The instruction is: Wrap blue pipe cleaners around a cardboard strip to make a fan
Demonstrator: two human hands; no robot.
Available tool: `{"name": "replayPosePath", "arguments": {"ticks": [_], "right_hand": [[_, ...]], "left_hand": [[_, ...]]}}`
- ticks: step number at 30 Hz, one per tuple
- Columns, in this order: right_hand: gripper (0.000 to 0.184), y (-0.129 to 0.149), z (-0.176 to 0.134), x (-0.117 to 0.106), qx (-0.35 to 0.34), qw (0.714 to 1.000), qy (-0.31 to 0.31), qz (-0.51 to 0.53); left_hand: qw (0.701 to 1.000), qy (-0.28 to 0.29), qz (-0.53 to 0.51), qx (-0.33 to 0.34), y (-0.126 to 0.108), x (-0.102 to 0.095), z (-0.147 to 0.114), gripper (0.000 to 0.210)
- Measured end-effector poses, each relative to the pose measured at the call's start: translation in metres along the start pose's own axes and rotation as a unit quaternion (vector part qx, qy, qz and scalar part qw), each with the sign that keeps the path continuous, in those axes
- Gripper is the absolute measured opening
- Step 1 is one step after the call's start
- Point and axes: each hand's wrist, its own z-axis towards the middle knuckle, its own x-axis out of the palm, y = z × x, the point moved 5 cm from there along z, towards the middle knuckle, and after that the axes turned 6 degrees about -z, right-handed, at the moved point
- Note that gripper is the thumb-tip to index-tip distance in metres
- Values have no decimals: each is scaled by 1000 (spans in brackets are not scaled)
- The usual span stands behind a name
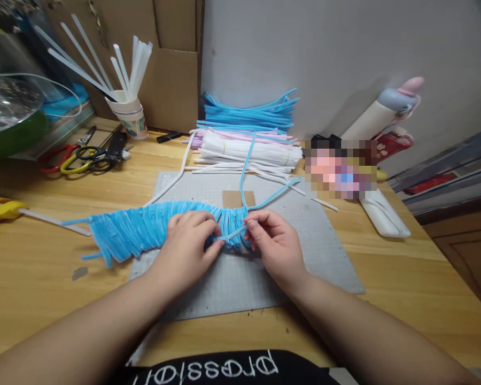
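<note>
A long strip of blue pipe cleaners, wound closely side by side, lies across a grey cutting mat. My left hand rests over the strip right of its middle, fingers closed on it. At the strip's right end, my right hand pinches a single blue pipe cleaner that runs across the front of the strip between my two hands. Two blue stems stick out from that end, one rising and one slanting right. My fingers partly cover the windings.
Bundles of blue and white pipe cleaners lie behind the mat. Scissors and a paper cup of white sticks stand back left. A yellow tool is at the left edge, a bottle back right.
</note>
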Motion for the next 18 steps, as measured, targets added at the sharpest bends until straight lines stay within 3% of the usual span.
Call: {"name": "replayPosePath", "arguments": {"ticks": [6, 14, 18], "right_hand": [[7, 9, -9, 1, -119, 989, 41, -71], [6, 3, -6, -1, -91, 995, 25, -40], [7, 14, -12, 4, -163, 980, 91, -67]], "left_hand": [[1000, 8, 25, 9, 4, 1, 1, 13], [996, 69, -20, 58, 16, -2, 6, 14], [996, 60, -20, 59, 20, -2, 7, 8]]}}
